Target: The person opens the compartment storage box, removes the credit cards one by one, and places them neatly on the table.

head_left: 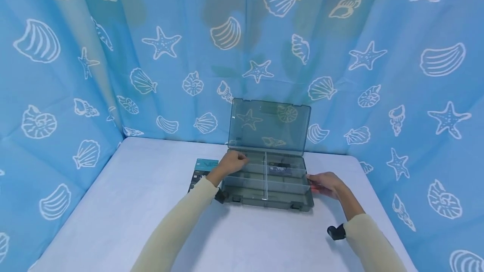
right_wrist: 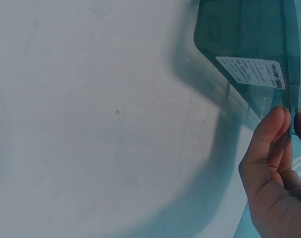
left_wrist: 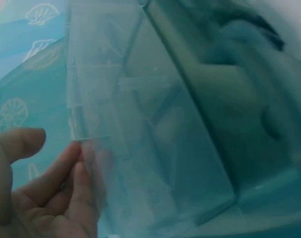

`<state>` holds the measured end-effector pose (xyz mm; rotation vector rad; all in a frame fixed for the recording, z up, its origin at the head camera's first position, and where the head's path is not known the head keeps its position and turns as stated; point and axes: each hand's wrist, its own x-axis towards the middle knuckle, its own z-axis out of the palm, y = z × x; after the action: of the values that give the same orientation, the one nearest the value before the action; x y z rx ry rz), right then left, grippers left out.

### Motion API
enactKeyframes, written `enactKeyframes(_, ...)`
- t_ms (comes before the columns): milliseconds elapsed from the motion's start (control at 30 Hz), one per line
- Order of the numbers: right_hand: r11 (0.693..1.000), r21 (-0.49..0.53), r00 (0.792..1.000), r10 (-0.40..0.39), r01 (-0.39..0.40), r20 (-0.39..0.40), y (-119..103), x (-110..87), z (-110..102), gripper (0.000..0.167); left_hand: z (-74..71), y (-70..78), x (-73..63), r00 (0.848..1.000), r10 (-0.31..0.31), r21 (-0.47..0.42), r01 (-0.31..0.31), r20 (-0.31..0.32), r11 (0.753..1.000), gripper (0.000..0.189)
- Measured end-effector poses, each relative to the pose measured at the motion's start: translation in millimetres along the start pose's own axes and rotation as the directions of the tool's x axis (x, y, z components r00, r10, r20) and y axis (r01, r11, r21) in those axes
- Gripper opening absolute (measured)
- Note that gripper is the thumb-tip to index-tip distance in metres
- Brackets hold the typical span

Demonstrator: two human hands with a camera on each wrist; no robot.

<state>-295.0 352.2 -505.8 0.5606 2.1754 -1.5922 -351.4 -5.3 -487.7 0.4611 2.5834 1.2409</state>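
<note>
A grey see-through compartment box (head_left: 261, 202) sits on the table with its lid (head_left: 270, 125) raised at the back. My left hand (head_left: 232, 162) is over its back left compartment. In the left wrist view, that hand's fingertips (left_wrist: 81, 171) touch the edge of the clear plastic, and the thumb stands apart from them. At the right side, my right hand (head_left: 326, 183) pinches the box's edge between thumb and fingers. A dark card marked VIP (head_left: 280, 168) lies in a right compartment. A white label (right_wrist: 252, 72) shows on the box's outside.
Left of the box lie a teal VIP card (head_left: 206, 164) and dark cards (head_left: 197, 176), partly hidden by my left forearm. A red-orange thing (head_left: 314, 189) shows beside the right hand. Blue shell-patterned curtains (head_left: 193, 83) hang behind and along both sides of the white table (head_left: 261, 238).
</note>
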Motion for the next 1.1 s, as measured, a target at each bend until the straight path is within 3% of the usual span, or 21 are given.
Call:
enactKeyframes(100,1.000,0.004,1.000,-0.003,0.003,0.005,-1,-0.6,1,0.042,0.0,5.5,2.9,1.000,0.011,-0.060,-0.011,-0.002,0.998,0.040)
enactKeyframes(167,1.000,-0.002,1.000,-0.008,0.008,0.004,1,-1.6,0,0.042,6.3,12.9,7.8,1.000,0.015,-0.228,-0.011,0.016,0.974,0.043)
enactKeyframes(200,1.000,-0.002,1.000,-0.010,0.010,0.004,1,-1.6,0,0.042,10.4,16.8,10.6,0.999,0.018,-0.330,-0.006,0.033,0.944,0.045)
enactKeyframes(233,1.000,0.001,1.000,-0.011,0.011,0.003,1,-1.4,1,0.041,15.0,21.7,13.3,0.999,0.012,-0.447,0.011,0.049,0.895,0.047)
enactKeyframes(300,1.000,-0.003,1.000,-0.016,0.016,0.008,3,-0.5,1,0.041,25.1,31.6,19.2,0.995,-0.012,-0.647,0.071,0.095,0.759,0.053)
enactKeyframes(333,1.000,0.001,1.000,-0.015,0.015,0.005,3,0.2,1,0.040,30.1,36.8,22.3,0.991,-0.028,-0.714,0.112,0.128,0.691,0.058)
enactKeyframes(367,1.000,0.002,1.000,-0.012,0.012,0.002,4,0.6,1,0.040,34.9,42.5,25.3,0.987,-0.045,-0.751,0.149,0.157,0.643,0.062)
enactKeyframes(433,1.000,0.008,1.000,-0.002,0.002,-0.019,5,1.5,0,0.037,43.2,54.8,31.8,0.976,-0.100,-0.782,0.215,0.193,0.585,0.069)
enactKeyframes(533,1.000,0.012,0.999,0.004,-0.004,-0.038,5,2.0,-2,0.037,51.5,72.1,41.5,0.960,-0.179,-0.772,0.281,0.217,0.570,0.074)
enactKeyframes(600,1.000,0.011,0.999,0.007,-0.007,-0.041,4,1.7,-3,0.038,54.7,82.3,47.7,0.949,-0.210,-0.787,0.313,0.236,0.532,0.073)
enactKeyframes(633,1.000,0.006,0.999,0.008,-0.008,-0.037,4,2.4,-1,0.038,54.9,84.6,49.6,0.941,-0.231,-0.801,0.333,0.247,0.498,0.073)
enactKeyframes(733,1.000,-0.002,0.999,0.016,-0.016,-0.036,2,3.8,3,0.038,55.0,89.0,55.1,0.910,-0.271,-0.847,0.398,0.315,0.351,0.074)
enactKeyframes(800,1.000,-0.001,0.999,0.023,-0.023,-0.036,2,4.5,4,0.038,55.6,90.2,58.2,0.888,-0.298,-0.860,0.431,0.351,0.272,0.075)
enactKeyframes(900,1.000,-0.009,0.999,0.024,-0.025,-0.029,2,4.8,3,0.038,58.6,90.3,62.6,0.868,-0.321,-0.872,0.452,0.380,0.189,0.076)
enactKeyframes(1000,1.000,0.002,0.999,0.029,-0.029,-0.040,2,4.8,0,0.037,65.1,90.7,67.2,0.862,-0.314,-0.885,0.451,0.399,0.113,0.075)
enactKeyframes(1100,0.999,0.004,0.998,0.034,-0.034,-0.050,3,4.3,-1,0.036,74.0,90.9,71.0,0.862,-0.287,-0.891,0.451,0.418,0.056,0.074)
